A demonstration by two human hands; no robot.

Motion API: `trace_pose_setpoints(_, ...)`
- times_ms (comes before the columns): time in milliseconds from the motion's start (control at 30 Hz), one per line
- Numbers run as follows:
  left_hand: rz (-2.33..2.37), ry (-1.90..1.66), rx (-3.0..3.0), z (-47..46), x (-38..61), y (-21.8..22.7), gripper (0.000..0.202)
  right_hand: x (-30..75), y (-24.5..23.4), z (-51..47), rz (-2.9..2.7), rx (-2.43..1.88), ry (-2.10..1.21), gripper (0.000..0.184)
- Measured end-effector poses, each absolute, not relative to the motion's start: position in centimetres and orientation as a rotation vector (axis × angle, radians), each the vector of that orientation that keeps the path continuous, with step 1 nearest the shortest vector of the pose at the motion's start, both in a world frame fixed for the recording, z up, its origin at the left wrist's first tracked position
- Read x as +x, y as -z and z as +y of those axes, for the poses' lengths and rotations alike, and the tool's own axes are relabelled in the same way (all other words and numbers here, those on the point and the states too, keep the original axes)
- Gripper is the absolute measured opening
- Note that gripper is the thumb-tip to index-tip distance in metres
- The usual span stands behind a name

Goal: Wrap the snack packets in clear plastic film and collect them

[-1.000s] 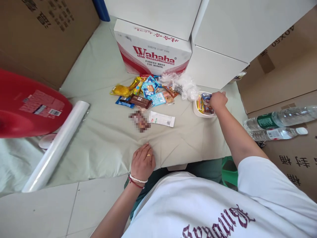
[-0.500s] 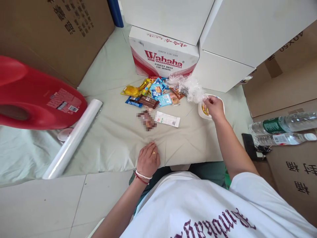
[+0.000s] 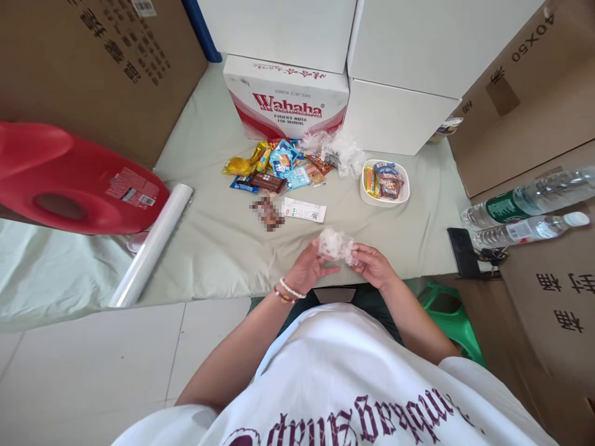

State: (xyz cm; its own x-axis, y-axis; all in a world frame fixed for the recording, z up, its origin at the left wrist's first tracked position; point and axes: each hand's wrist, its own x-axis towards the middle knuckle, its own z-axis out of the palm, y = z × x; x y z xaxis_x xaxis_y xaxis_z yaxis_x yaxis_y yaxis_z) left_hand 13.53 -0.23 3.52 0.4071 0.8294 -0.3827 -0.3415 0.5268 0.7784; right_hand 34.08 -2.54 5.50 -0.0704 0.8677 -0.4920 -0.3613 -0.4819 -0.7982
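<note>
Pinching one edge of the crumpled clear plastic point(image 3: 333, 245) between thumb and fingertips, the right hand point(image 3: 375, 266) meets the left hand point(image 3: 305, 269) in the head view, over the near part of the pale green cloth point(image 3: 223, 254); the left is loosely spread, its fingers against the plastic's other side and its thumb apart below. Whether anything is inside the plastic, I cannot tell. Judging by how things lie, the work is partway: a few wrapped snacks point(image 3: 389, 186) rest inside the white bowl point(image 3: 385, 202), while a larger pile of packets point(image 3: 283, 162) lies outside it, in front of the Wahaha box point(image 3: 288, 105). A white sachet point(image 3: 304, 210) lies just on the near side of that pile, and another clump of clear plastic point(image 3: 349, 156) sits at its right end.
</note>
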Motion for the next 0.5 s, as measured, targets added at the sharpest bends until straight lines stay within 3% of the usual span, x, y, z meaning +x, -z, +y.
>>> trace_pose_setpoints(200, 1.043, -0.970, 0.533, 1.2, 15.4, -3.4, 0.045, 36.4, -5.2, -4.3, -0.897, -1.437, -1.464, 0.044)
trace_pose_setpoints(400, 1.215, -0.973, 0.443, 0.4, 15.7, -2.2, 0.057, 38.9, -3.6, -6.3, -0.957, -1.526, -1.399, 0.040)
trace_pose_setpoints(500, 1.305, -1.012, 0.520, -0.1, 16.4, -1.9, 0.062, 39.7, -3.8, -6.5, -1.194, -1.644, -1.162, 0.039)
